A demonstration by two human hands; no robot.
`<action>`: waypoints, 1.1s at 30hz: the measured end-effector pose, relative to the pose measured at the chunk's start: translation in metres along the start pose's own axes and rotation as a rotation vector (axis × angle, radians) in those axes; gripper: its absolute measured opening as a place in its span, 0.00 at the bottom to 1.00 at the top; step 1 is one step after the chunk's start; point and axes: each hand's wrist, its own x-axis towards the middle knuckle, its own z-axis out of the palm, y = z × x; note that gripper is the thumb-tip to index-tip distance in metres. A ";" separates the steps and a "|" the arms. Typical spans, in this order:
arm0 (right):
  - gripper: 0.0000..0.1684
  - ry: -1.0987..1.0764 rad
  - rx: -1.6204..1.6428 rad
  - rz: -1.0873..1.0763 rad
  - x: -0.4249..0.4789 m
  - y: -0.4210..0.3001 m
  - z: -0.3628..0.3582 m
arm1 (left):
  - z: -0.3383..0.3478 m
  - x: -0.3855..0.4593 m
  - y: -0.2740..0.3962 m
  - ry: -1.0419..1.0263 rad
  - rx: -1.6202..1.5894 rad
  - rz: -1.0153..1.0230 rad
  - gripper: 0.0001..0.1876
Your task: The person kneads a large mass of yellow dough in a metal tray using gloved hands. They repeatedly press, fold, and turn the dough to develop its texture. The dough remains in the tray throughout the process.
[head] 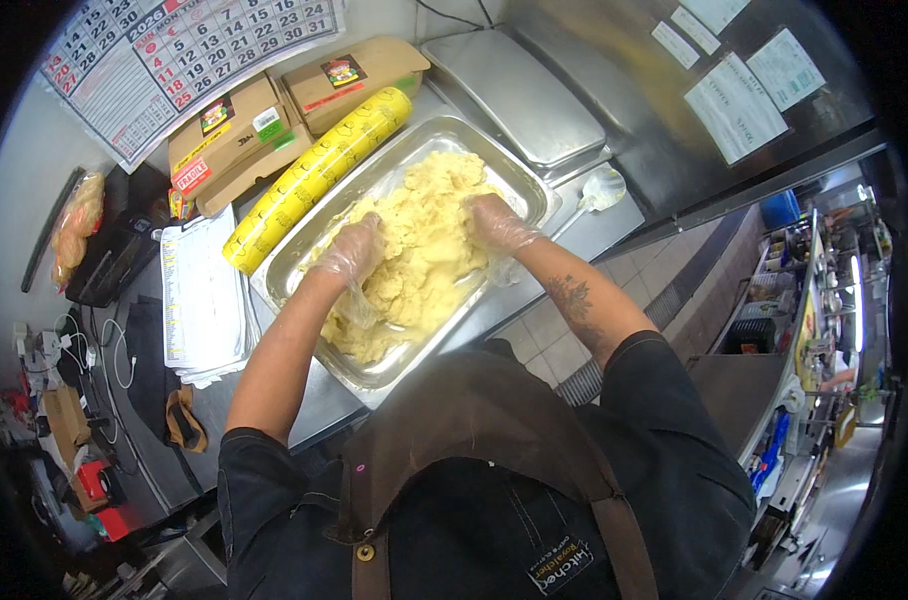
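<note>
A deep rectangular stainless steel pan [525, 178] stands on the metal counter, holding a large mass of lumpy pale yellow food [431, 251] that looks like mashed potato or dough. My left hand [354, 251], in a clear plastic glove, presses into the left side of the mass, its fingertips partly sunk in. On the right side, my right hand [495, 223], gloved the same way, digs into the mass with its fingers hidden in it. Whether either hand grips a portion cannot be told.
A yellow patterned roll [319, 180] lies along the pan's far left rim, with cardboard boxes [233, 142] behind. A lidded steel pan [518, 97] and a large metal spoon [600, 191] are at the right. Papers [203, 292] lie left; a wall stands beyond.
</note>
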 end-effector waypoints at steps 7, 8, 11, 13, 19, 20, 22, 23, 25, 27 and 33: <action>0.10 0.061 -0.011 0.023 0.003 0.004 0.011 | 0.004 -0.010 -0.013 0.043 -0.341 -0.108 0.15; 0.10 0.074 -0.004 0.040 0.001 0.008 0.014 | -0.013 -0.018 0.003 0.050 -0.222 -0.089 0.16; 0.08 0.143 0.112 0.021 0.002 -0.012 0.003 | -0.023 -0.034 -0.008 0.076 -0.009 -0.075 0.16; 0.08 0.137 0.041 0.035 -0.002 -0.011 0.004 | -0.030 -0.039 -0.001 0.079 0.046 -0.059 0.16; 0.10 0.227 -0.119 -0.312 -0.021 -0.066 -0.002 | 0.000 -0.072 0.017 0.295 0.239 0.145 0.15; 0.11 0.210 -0.159 -0.369 -0.021 -0.079 0.004 | 0.004 -0.066 0.036 0.165 0.238 0.018 0.15; 0.11 0.160 -0.124 -0.399 -0.020 -0.095 0.021 | 0.015 -0.054 0.059 0.078 0.245 -0.126 0.12; 0.10 0.036 -0.122 -0.362 -0.018 -0.110 0.018 | 0.027 -0.047 0.052 0.096 0.228 -0.146 0.12; 0.09 -0.036 -0.167 -0.277 -0.005 -0.115 0.029 | 0.048 -0.029 0.039 0.132 0.193 -0.170 0.12; 0.10 -0.075 -0.193 -0.242 0.001 -0.106 0.043 | 0.055 -0.025 0.025 0.103 0.228 -0.069 0.11; 0.11 -0.143 -0.100 -0.333 0.010 -0.082 0.050 | 0.025 -0.038 0.019 0.068 0.122 0.082 0.07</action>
